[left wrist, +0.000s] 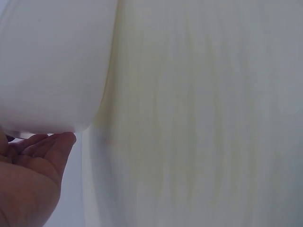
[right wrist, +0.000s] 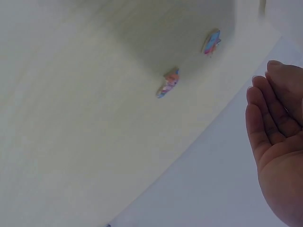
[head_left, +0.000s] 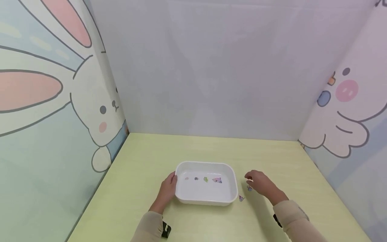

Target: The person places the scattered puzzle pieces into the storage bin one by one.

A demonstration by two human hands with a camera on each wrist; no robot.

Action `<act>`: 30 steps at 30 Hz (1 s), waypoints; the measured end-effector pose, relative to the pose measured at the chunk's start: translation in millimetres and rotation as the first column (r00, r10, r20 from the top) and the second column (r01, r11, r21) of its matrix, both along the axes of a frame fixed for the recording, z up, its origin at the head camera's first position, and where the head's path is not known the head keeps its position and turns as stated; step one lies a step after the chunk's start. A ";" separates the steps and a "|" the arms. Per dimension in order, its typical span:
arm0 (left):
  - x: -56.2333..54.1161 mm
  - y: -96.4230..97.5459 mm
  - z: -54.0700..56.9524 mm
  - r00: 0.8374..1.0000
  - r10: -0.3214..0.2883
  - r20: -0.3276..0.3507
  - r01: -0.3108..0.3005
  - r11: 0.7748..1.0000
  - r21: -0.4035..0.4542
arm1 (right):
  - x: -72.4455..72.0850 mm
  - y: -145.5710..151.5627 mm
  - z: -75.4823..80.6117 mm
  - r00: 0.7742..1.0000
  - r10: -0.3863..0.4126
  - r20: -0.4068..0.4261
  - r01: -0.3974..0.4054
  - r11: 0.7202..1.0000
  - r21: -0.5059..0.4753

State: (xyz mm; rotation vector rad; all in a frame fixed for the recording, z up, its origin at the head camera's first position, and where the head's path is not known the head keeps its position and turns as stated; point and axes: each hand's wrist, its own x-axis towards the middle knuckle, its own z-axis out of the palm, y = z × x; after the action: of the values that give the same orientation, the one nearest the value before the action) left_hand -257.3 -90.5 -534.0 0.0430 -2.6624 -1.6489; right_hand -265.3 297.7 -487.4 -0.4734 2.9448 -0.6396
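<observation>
I find the left hand gripping the white tray; the right hand, fingers loosely curved, seemingly empty, hovers near a small piece.

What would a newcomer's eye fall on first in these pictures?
Probably the large cartoon rabbit on the left wall, matched by a pink-snouted figure on the right wall. Next comes the white tray on the yellow-green table, four small pieces inside, the left hand holding its left end. The right hand hovers right of it, near two loose pieces.
</observation>
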 end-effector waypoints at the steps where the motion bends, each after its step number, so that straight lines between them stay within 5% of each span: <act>1: 0.3 0.0 -0.5 1.000 -0.001 0.000 0.001 1.000 -0.001 | 1.2 1.7 -2.5 1.000 -0.013 0.003 0.013 1.000 -0.005; 7: 0.6 0.0 -0.1 1.000 0.000 -0.004 0.000 1.000 0.002 | 7.6 6.9 -13.6 0.998 -0.062 0.034 0.063 0.997 -0.049; 14: -1.4 0.3 1.4 1.000 0.005 -0.006 -0.005 1.000 0.000 | 10.6 9.2 -23.3 0.999 -0.030 0.031 0.031 0.998 -0.047; 30: -0.9 0.6 0.4 1.000 0.006 -0.007 -0.006 1.000 -0.012 | 9.7 8.6 -23.0 1.000 0.026 -0.006 -0.026 0.999 -0.024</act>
State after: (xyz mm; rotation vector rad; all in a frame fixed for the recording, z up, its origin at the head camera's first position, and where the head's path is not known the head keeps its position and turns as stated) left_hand -258.2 -89.8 -533.5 0.0449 -2.6638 -1.6287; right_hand -255.6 306.3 -510.4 -0.5157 2.9339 -0.6724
